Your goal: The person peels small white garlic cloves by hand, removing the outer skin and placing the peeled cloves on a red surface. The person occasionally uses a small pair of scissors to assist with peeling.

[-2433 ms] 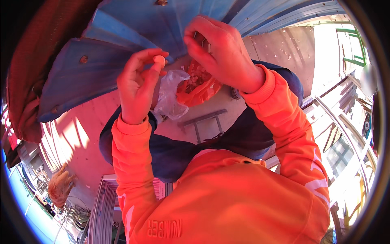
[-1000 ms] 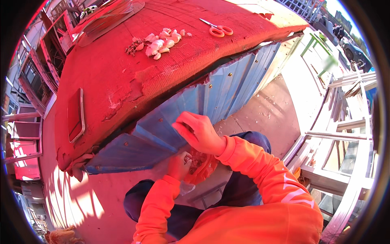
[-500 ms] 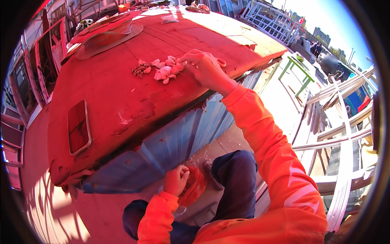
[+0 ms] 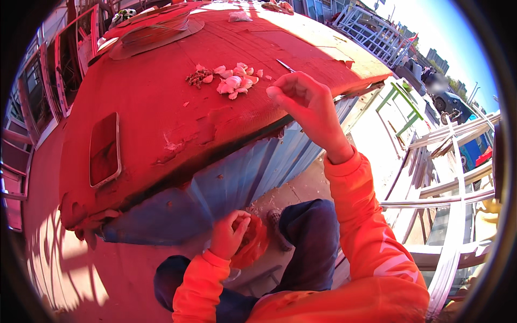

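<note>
A small heap of garlic cloves (image 4: 236,82) lies on the red-covered table (image 4: 145,107), beside a patch of brown crumbly scraps (image 4: 196,78). To the right of the heap, my right hand (image 4: 308,105) is raised off the surface with its fingers curled and thumb drawn in as if pinching; anything held is too small to make out. A pointed metal blade (image 4: 285,65) lies just beyond this hand, its other end hidden behind it. Low near my knees, my left hand (image 4: 229,235) has curled fingers, and its contents are hidden. Beside it is a red plastic bag (image 4: 253,245).
A phone (image 4: 105,151) lies at the table's left. Farther back are a round coil on a board (image 4: 156,37) and a small clear bag (image 4: 240,17). Blue corrugated sheeting (image 4: 237,185) runs below the table edge. A green stool (image 4: 401,105) and white frames (image 4: 452,204) stand right.
My right hand has left the garlic heap, moving right and toward me, uncovering the cloves and the blade. My left hand stays low by the red bag. The view has shifted slightly.
</note>
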Available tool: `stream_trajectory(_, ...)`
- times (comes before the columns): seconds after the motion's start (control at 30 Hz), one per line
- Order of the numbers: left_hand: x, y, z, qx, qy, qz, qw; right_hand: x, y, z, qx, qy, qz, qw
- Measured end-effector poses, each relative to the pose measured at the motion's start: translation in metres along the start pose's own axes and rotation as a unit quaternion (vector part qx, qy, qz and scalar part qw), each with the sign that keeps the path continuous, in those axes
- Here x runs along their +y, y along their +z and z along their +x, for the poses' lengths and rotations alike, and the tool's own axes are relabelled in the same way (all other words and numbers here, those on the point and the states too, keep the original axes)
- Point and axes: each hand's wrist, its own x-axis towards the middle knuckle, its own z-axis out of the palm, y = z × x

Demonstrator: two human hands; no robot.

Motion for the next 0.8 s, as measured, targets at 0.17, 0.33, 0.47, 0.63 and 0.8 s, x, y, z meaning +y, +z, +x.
stream_trajectory(0.17, 0.065, -0.013, 0.009, 0.104, 0.057, -0.157, 0.98, -0.006, 0.019, -0.083, -0.189, 0.112, 0.082, 0.972)
stream_trajectory(0.33, 0.064, -0.019, 0.021, 0.091, 0.076, -0.148, 0.982, 0.018, 0.054, -0.112, -0.239, 0.039, 0.049, 0.969)
stream_trajectory(0.47, 0.04, -0.019, 0.019, 0.114, 0.042, -0.189, 0.974, 0.032, 0.076, -0.124, -0.224, 0.055, 0.058, 0.971)
stream_trajectory(0.63, 0.018, -0.018, 0.018, 0.107, -0.001, -0.259, 0.96, 0.053, 0.091, -0.14, -0.17, 0.022, 0.084, 0.982)
stream_trajectory(0.8, 0.007, -0.012, 0.016, 0.109, -0.014, -0.29, 0.951, 0.062, 0.097, -0.15, -0.141, 0.009, 0.075, 0.987)
